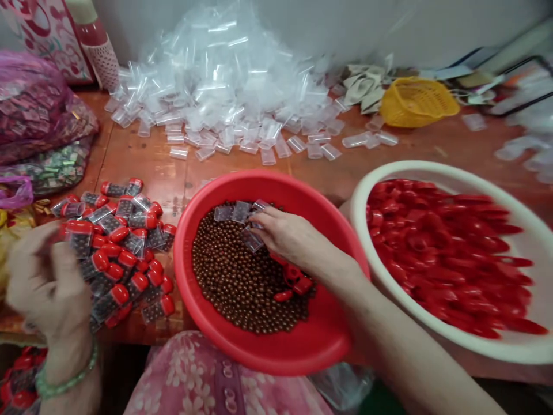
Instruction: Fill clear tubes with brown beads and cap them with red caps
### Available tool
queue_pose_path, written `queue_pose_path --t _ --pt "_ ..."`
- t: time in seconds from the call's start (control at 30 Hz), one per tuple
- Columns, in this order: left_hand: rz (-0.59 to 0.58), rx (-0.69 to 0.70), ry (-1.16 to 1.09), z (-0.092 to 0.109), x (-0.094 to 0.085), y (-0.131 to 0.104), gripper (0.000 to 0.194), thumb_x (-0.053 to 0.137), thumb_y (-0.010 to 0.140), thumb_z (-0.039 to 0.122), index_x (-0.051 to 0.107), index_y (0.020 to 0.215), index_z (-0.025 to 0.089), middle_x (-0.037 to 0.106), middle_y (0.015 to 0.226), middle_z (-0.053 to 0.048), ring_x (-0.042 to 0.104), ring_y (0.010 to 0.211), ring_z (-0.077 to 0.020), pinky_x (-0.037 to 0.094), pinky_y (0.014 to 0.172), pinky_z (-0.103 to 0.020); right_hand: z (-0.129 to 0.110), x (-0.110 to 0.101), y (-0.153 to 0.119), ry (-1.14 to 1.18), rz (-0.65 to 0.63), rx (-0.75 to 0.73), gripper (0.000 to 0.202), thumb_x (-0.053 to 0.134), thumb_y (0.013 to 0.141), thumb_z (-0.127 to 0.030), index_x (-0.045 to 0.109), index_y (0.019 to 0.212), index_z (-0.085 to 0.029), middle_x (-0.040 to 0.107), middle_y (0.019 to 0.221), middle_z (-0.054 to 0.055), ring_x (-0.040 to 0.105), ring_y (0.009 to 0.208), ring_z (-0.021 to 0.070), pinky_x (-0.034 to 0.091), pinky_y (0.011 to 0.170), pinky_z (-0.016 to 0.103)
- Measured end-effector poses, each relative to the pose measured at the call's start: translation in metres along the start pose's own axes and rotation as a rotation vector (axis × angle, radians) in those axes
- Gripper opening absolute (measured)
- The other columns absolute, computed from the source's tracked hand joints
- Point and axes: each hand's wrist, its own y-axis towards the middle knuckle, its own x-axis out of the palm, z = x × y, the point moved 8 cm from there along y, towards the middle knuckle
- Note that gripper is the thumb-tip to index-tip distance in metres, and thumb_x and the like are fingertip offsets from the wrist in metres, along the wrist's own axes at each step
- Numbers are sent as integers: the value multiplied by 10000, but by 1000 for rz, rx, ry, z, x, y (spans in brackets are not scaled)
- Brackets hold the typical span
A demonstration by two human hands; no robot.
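My left hand (pixel 52 282), slightly blurred, is at the left beside a pile of red-capped clear tubes (pixel 129 253) filled with dark balls. Its fingers are loosely curled, with a gap between thumb and forefinger. One filled tube (pixel 80 239) lies right by its fingertips. Over a red basin (pixel 332 340), my right hand (pixel 287 233) has its fingers closed around clear plastic tubes (pixel 252 238); the exact grip is partly hidden. Small brown balls (pixel 246 288) fill much of the basin, and several red caps (pixel 298 279) lie on them below my wrist.
At the right stands a white basin (pixel 436 334) of red plastic parts (pixel 432 248). A heap of clear tubes (pixel 224 86) lies along the wall, near a yellow basket (pixel 417 104). Purple bags (pixel 30 98) and a bottle (pixel 97 49) occupy the back left.
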Motion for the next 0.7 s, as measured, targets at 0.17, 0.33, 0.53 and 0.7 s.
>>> queue_pose_path --t 0.17,0.33,0.53,0.7 --pt "-344 483 -262 123 77 -10 180 533 890 187 671 1004 205 701 1038 -48 653 983 -182 527 929 -357 -28 11 44 -124 -63 -69 238 462 936 -227 600 1093 -114 634 1045 164 631 919 257 467 748 335" --pt "-464 502 -393 141 119 -22 198 456 923 126 639 996 143 695 988 -85 648 941 -150 524 885 -293 -38 31 66 -95 -68 -135 255 404 896 -104 624 1013 -50 620 1028 221 602 970 300 423 802 374" --pt "-573 402 -431 130 136 -33 193 453 919 117 623 1008 133 683 989 -92 640 925 -151 514 856 -288 -29 25 54 44 -63 -181 232 540 856 -256 596 1006 -89 650 990 152 612 887 236 430 766 311" --pt "-587 362 -432 127 143 -28 151 489 904 124 622 974 129 689 957 -84 640 900 -154 509 842 -292 -4 23 50 583 22 3 220 558 867 -335 571 958 -135 649 788 36 579 686 148 442 661 249"
